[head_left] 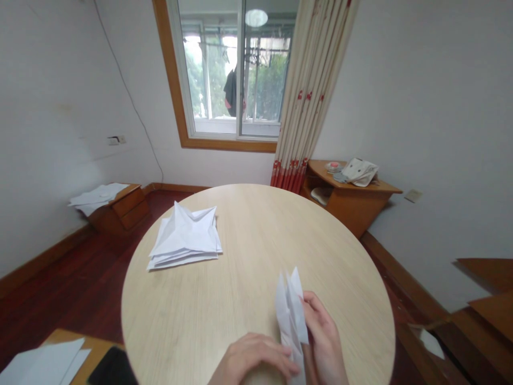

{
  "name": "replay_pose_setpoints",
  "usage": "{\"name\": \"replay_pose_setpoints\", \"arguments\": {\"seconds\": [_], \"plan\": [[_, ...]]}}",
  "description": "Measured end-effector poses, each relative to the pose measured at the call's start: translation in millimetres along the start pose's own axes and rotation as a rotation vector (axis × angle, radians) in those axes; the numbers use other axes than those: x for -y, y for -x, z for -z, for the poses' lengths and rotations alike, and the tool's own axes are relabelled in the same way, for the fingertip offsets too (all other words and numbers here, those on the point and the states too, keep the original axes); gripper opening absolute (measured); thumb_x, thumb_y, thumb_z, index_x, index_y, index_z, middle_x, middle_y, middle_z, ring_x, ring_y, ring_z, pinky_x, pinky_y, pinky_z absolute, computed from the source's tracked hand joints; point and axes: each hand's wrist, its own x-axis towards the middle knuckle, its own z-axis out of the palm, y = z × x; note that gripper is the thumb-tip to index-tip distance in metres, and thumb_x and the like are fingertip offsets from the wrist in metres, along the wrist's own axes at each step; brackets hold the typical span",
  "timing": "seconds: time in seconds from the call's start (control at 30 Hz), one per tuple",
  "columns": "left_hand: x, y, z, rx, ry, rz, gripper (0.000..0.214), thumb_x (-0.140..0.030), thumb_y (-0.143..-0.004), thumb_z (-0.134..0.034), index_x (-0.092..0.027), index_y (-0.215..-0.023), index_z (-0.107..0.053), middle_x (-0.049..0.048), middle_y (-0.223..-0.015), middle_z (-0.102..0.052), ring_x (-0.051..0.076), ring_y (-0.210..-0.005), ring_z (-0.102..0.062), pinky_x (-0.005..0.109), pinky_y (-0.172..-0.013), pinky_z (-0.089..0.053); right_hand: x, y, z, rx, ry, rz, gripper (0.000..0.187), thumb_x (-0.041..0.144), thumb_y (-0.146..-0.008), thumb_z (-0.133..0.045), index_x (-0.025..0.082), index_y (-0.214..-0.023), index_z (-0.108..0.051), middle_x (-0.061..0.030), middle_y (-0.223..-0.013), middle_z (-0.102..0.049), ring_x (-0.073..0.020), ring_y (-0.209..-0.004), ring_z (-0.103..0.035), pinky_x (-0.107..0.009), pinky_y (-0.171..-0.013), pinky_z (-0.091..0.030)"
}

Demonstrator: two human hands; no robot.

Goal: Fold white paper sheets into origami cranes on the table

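Note:
A folded white sheet of paper point(289, 313) stands on edge over the near part of the table, with its layers spread apart at the top. My right hand point(324, 337) grips it from the right, thumb and fingers near its outer edge. From the left, my left hand point(256, 355) curls its fingers against the paper's lower part. The paper's bottom end is partly hidden by my left fingers. Farther off, at the table's left side, lies a stack of folded white papers point(186, 232) with pointed corners.
The round wooden table point(248, 214) fills the middle. Loose white sheets point(44, 363) and a dark flat object point(112, 368) lie at the lower left. A small cabinet point(130, 211) with papers stands back left. A corner desk point(348, 206) holds a white bag point(359, 172) beside the curtain point(306, 101).

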Motion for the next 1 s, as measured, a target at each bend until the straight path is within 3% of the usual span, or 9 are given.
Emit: {"name": "replay_pose_setpoints", "arguments": {"seconds": [0.1, 0.2, 0.33, 0.4, 0.5, 0.67, 0.83, 0.9, 1.0], "plan": [[9, -1, -6.5, -0.176, -0.030, 0.165, 0.055, -0.071, -0.074, -0.060, -0.022, -0.098, -0.070, 0.0090, -0.092, -0.072, 0.027, -0.081, -0.069, 0.033, -0.075, -0.055, 6, 6, -2, 0.040, 0.128, 0.070, 0.032, 0.048, -0.070, -0.076, 0.019, -0.071, -0.064, -0.0015, -0.062, -0.063, -0.0165, -0.057, -0.059, -0.023, -0.053, -0.048], [19, -1, -14.9, -0.339, -0.010, 0.235, 0.045, -0.058, -0.079, -0.065, -0.019, -0.102, -0.060, 0.0053, -0.083, -0.065, 0.020, -0.068, -0.064, 0.027, -0.064, -0.052, 9, 12, -5, 0.075, 0.109, 0.078, 0.031, 0.047, -0.070, -0.077, 0.018, -0.069, -0.065, -0.0028, -0.063, -0.064, -0.0187, -0.060, -0.062, -0.026, -0.057, -0.051], [26, 0, -13.2, -0.444, -0.025, 0.108, 0.049, -0.058, -0.080, -0.064, -0.019, -0.110, -0.057, 0.0085, -0.095, -0.063, 0.020, -0.073, -0.063, 0.029, -0.065, -0.053, 8, 12, -5, 0.051, -0.116, -0.046, 0.028, 0.043, -0.070, -0.076, 0.018, -0.078, -0.068, -0.0047, -0.072, -0.067, -0.0204, -0.067, -0.064, -0.027, -0.057, -0.052], [24, 0, -8.2, -0.442, -0.185, 0.001, 0.032, -0.051, -0.087, -0.059, -0.020, -0.091, -0.065, 0.0110, -0.105, -0.062, 0.023, -0.085, -0.065, 0.032, -0.074, -0.055, 5, 10, -4, 0.055, -0.172, -0.115, 0.029, 0.043, -0.070, -0.075, 0.018, -0.083, -0.068, -0.0067, -0.080, -0.069, -0.0232, -0.074, -0.066, -0.029, -0.060, -0.054], [18, -3, -4.3, -0.421, -0.340, -0.115, 0.032, -0.037, -0.096, -0.047, -0.020, -0.077, -0.067, 0.0105, -0.105, -0.064, 0.023, -0.095, -0.065, 0.035, -0.082, -0.056, -4, 8, -5, 0.125, -0.104, -0.132, 0.032, 0.045, -0.069, -0.076, 0.019, -0.084, -0.066, -0.0061, -0.079, -0.069, -0.0237, -0.073, -0.066, -0.032, -0.062, -0.054], [18, -3, -13.2, -0.383, -0.366, -0.129, 0.019, -0.022, -0.096, -0.047, -0.019, -0.088, -0.065, 0.0102, -0.104, -0.068, 0.020, -0.096, -0.068, 0.030, -0.082, -0.056, -20, 11, -15, 0.137, -0.001, -0.008, 0.038, 0.049, -0.067, -0.078, 0.022, -0.084, -0.059, -0.0023, -0.074, -0.067, -0.0207, -0.069, -0.065, -0.030, -0.063, -0.053], [33, 5, -17.5, -0.510, -0.321, -0.267, 0.052, -0.060, -0.094, -0.034, -0.020, -0.111, -0.062, 0.0146, -0.118, -0.065, 0.030, -0.116, -0.059, 0.044, -0.096, -0.049, -14, 9, -17, -0.044, 0.037, 0.142, 0.032, 0.043, -0.074, -0.074, 0.023, -0.088, -0.055, -0.0008, -0.079, -0.064, -0.0189, -0.074, -0.063, -0.027, -0.065, -0.052], [37, 8, -16.5, -0.475, -0.343, -0.323, 0.062, -0.068, -0.086, -0.043, -0.020, -0.123, -0.055, 0.0156, -0.120, -0.063, 0.031, -0.116, -0.059, 0.044, -0.097, -0.048, -10, 6, -16, -0.120, 0.033, 0.173, 0.032, 0.042, -0.074, -0.074, 0.023, -0.089, -0.053, 0.0003, -0.079, -0.063, -0.0176, -0.072, -0.062, -0.026, -0.063, -0.051], [38, 10, -16.2, -0.338, -0.434, -0.327, 0.067, -0.050, -0.081, -0.067, -0.020, -0.136, -0.043, 0.0183, -0.123, -0.061, 0.031, -0.113, -0.061, 0.041, -0.092, -0.052, -8, 5, -17, -0.144, 0.004, 0.148, 0.036, 0.043, -0.071, -0.076, 0.024, -0.090, -0.052, 0.0007, -0.080, -0.062, -0.0170, -0.073, -0.062, -0.026, -0.063, -0.052]]}}
